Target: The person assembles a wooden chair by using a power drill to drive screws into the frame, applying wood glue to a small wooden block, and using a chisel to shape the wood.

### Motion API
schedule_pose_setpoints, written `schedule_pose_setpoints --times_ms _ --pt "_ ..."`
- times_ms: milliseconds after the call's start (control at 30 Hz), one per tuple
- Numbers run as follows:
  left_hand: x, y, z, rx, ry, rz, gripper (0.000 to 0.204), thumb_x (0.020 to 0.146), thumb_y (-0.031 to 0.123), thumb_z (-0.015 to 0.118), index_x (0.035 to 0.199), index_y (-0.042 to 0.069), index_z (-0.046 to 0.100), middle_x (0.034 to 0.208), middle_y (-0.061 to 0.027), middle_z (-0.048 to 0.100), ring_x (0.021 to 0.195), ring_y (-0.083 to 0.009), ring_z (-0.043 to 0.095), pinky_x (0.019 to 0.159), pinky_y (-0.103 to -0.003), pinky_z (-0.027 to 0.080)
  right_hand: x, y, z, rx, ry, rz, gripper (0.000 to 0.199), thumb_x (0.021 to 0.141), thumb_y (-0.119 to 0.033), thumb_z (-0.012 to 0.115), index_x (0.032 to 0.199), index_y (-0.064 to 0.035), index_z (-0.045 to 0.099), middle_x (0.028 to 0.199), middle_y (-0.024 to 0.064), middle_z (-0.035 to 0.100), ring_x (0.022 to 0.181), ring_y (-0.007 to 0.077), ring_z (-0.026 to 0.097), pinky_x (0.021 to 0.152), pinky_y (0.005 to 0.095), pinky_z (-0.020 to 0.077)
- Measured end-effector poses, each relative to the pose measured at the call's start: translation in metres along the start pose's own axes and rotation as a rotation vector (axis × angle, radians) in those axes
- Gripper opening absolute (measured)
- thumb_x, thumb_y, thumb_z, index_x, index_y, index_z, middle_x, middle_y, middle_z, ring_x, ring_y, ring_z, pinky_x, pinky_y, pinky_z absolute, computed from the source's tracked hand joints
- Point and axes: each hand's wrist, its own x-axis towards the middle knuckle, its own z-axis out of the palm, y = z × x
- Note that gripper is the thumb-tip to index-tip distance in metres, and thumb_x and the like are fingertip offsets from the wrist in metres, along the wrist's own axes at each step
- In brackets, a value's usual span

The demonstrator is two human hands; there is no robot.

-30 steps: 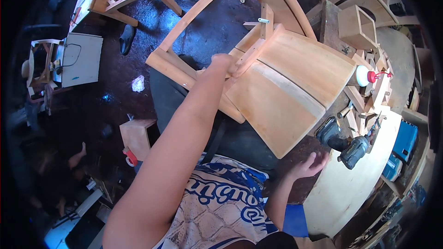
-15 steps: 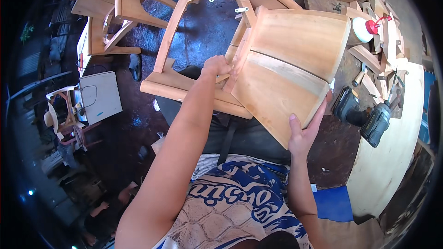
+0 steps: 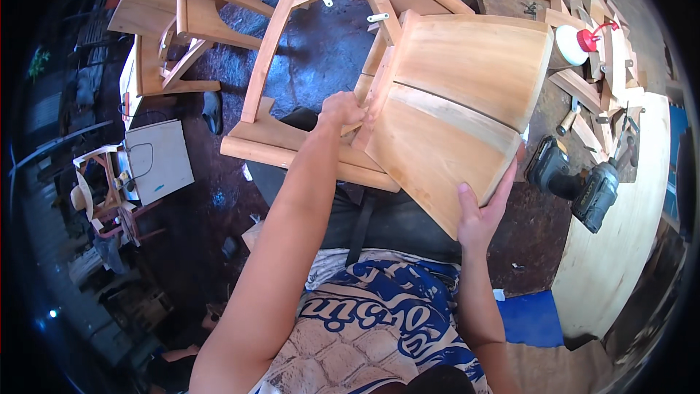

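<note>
- Dark, shiny floor [image 3: 313,58] down below.
- Pale brown wooden chair [image 3: 459,58] across the person's lap [image 3: 394,222].
- Long, pale wood board [image 3: 609,263] at the right.
- Black power drill [image 3: 594,197] near it.
- Right hand [image 3: 481,222]: fingers hold the chair's edge.
- Left hand [image 3: 341,110]: fingers curled; I can't tell around what.

Curved light-wood chair frame [image 3: 453,113] laid over dark-clothed lap [image 3: 386,225]; black cordless drill [image 3: 596,197] placed at right; white, red-capped plastic bottle [image 3: 569,45] set behind drill, beside pale wooden offcuts [image 3: 617,66]; grey clog [image 3: 212,111] left of frame.
</note>
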Motion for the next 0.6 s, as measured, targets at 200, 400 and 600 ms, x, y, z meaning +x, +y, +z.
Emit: schedule_pose_setpoints --times_ms 200,400,600 --pt "0.016 -0.013 0.003 0.001 -0.069 0.044 0.059 0.075 0.051 0.077 0.116 0.009 0.076 0.123 -0.0172 0.071 0.118 -0.0319 0.067 0.102 -0.043 0.052 0.0 0.002 -0.001 0.012 -0.006 -0.01 0.092 0.085 0.004 0.063 0.161 0.004 0.011 0.16 0.0195 0.032 0.144 0.0264 0.038 0.118 0.0373 0.0308" --pt "0.017 -0.01 0.009 0.015 -0.04 0.048 0.057 0.08 0.051 0.072 0.116 0.007 0.076 0.122 -0.0171 0.072 0.117 -0.0328 0.067 0.102 -0.043 0.052 0.001 0.0 -0.002 0.02 -0.002 -0.009 0.091 0.085 0.004 0.062 0.161 0.0036 0.011 0.158 0.0197 0.035 0.143 0.0262 0.04 0.117 0.0365 0.0324" --pt "0.005 -0.002 0.003 0.09 -0.031 0.041 0.061 0.08 0.058 0.072 0.113 0.006 0.077 0.121 -0.0156 0.073 0.115 -0.0323 0.068 0.097 -0.043 0.054 0.0 0.006 -0.006 0.002 0.021 -0.004 0.092 0.085 0.002 0.064 0.161 0.0008 0.013 0.152 0.0214 0.045 0.135 0.0255 0.05 0.112 0.035 0.0391"
